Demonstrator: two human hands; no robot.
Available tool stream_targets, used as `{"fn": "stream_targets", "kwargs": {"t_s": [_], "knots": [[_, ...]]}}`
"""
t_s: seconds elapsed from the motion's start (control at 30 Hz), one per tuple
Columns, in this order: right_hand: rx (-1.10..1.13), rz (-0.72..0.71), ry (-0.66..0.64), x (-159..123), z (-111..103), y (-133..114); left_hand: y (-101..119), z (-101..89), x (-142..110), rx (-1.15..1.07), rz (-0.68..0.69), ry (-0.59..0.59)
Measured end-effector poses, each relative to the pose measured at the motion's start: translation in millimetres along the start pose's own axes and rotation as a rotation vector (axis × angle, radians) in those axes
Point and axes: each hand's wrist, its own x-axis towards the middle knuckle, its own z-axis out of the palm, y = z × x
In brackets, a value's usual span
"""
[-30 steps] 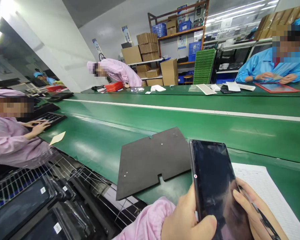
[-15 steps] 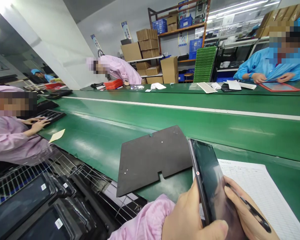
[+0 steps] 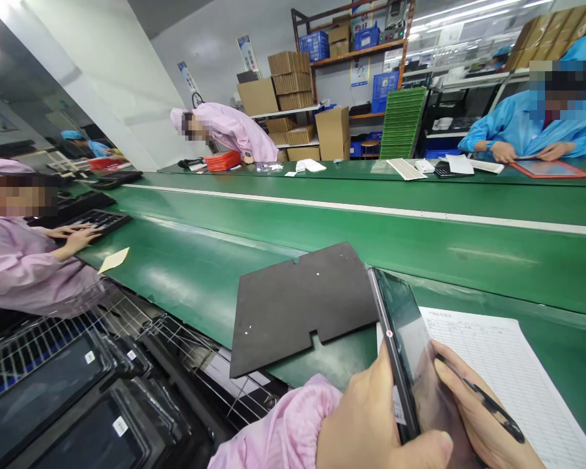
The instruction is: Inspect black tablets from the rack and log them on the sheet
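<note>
A dark tablet point(image 3: 410, 345) with a glossy, reflecting screen stands tilted between my two hands at the lower right. My left hand point(image 3: 371, 423) grips its left edge, the thumb lying across the front near the bottom. On the other side, my right hand point(image 3: 473, 397) holds the tablet's right edge and also keeps a dark pen point(image 3: 493, 410) tucked between its fingers. Beneath the hands lies a printed sheet with a table point(image 3: 517, 365). A flat black board point(image 3: 297, 306) with notches rests on the green bench just left of the tablet.
At the lower left, several tablets point(image 3: 92, 430) with white labels sit in dark trays by a wire rack point(image 3: 200, 352). A yellow slip point(image 3: 114, 260) lies near a co-worker in pink point(image 3: 19, 254). Across the green bench point(image 3: 185, 273) are two more co-workers, one pink, one blue.
The view has shifted slightly. Both hands keep their hold on the tablet, which has turned a little. The blue-sleeved co-worker's head has lowered.
</note>
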Motion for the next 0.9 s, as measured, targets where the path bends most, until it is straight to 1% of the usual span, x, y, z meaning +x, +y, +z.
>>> {"fn": "stream_targets", "kwargs": {"t_s": [0.07, 0.13, 0.2, 0.27, 0.3, 0.37, 0.43, 0.57, 0.7, 0.8, 0.87, 0.9], "knots": [[0.013, 0.007, -0.018, 1, -4, 4, 7, -1.7, -3, 0.014, -0.061, -0.004], [-0.002, 0.006, -0.018, 1, -6, 5, 10, -0.3, -5, 0.032, -0.087, 0.002], [-0.042, -0.037, 0.002, 0, -7, 4, 6, 4.3, -5, 0.024, -0.072, 0.072], [-0.09, -0.11, 0.039, -1, -6, 0, -2, 10.1, -3, -0.001, -0.039, 0.155], [-0.116, -0.138, 0.053, -1, -6, -2, -6, 12.5, -3, -0.014, -0.018, 0.173], [-0.157, -0.169, 0.077, -1, -5, -6, -13, 14.8, -1, -0.034, 0.024, 0.143], [-0.177, -0.175, 0.096, -1, -6, -7, -15, 13.6, -2, -0.034, 0.026, 0.108], [-0.168, -0.177, 0.146, -1, -11, -5, -5, 5.9, -5, -0.031, -0.01, 0.106], [-0.181, -0.164, 0.151, -3, -13, -7, 6, 0.7, -8, -0.055, 0.004, 0.022], [-0.198, -0.138, 0.146, -6, -14, -8, 9, 0.1, -9, -0.007, -0.035, 0.035], [-0.188, -0.14, 0.137, -6, -13, -7, 6, 1.2, -7, 0.027, -0.069, 0.033], [-0.181, -0.145, 0.133, -6, -12, -6, 2, 2.2, -6, 0.023, -0.063, 0.03]]}}
